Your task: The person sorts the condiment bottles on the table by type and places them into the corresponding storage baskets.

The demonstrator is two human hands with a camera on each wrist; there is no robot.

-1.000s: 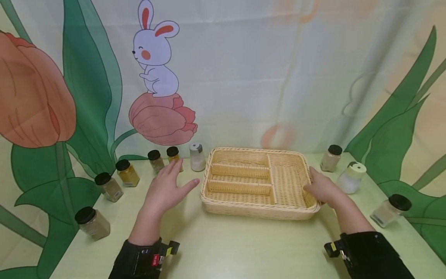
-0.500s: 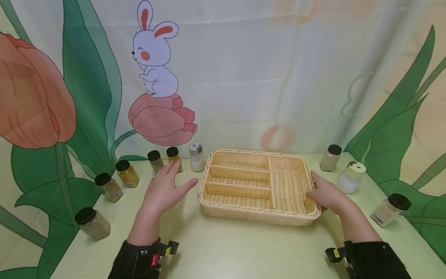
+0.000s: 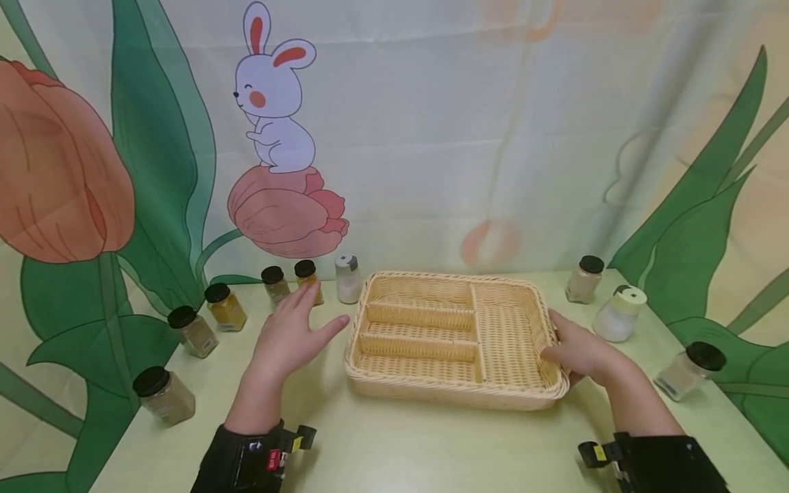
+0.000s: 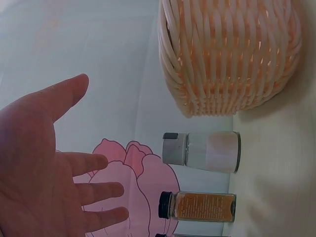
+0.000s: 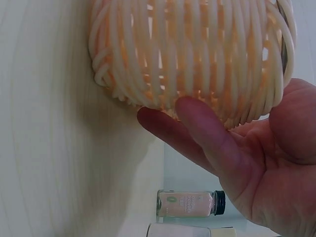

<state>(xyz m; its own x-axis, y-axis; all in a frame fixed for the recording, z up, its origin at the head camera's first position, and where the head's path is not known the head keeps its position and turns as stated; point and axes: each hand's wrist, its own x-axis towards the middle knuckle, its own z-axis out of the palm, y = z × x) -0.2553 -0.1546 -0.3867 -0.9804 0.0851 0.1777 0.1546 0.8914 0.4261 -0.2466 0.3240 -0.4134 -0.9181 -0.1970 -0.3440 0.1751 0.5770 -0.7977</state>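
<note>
A woven wicker basket (image 3: pixel 413 390) with several compartments sits mid-table. My right hand (image 3: pixel 582 348) grips its right end, thumb over the rim and fingers under the outer wall, as the right wrist view shows with the fingers (image 5: pixel 202 123) against the weave. To the left of the basket, my left hand (image 3: pixel 294 335) is held with fingers spread and holds nothing. In the left wrist view that hand (image 4: pixel 54 168) is apart from the basket wall (image 4: pixel 227 54). Behind its fingertips stand a yellow spice jar (image 3: pixel 306 270) and a grey-capped shaker (image 3: pixel 348 281).
Black-capped spice jars line the left side, among them a yellow one (image 3: pixel 225 308) and a brownish one (image 3: pixel 165 396). At right stand a pale jar (image 3: pixel 583 281), a cream-lidded white shaker (image 3: pixel 619 315) and another jar (image 3: pixel 690 372). A printed curtain (image 3: pixel 407 150) hangs behind the table.
My right hand has drawn the basket toward me and a little to the left, away from the curtain. The left hand has barely moved.
</note>
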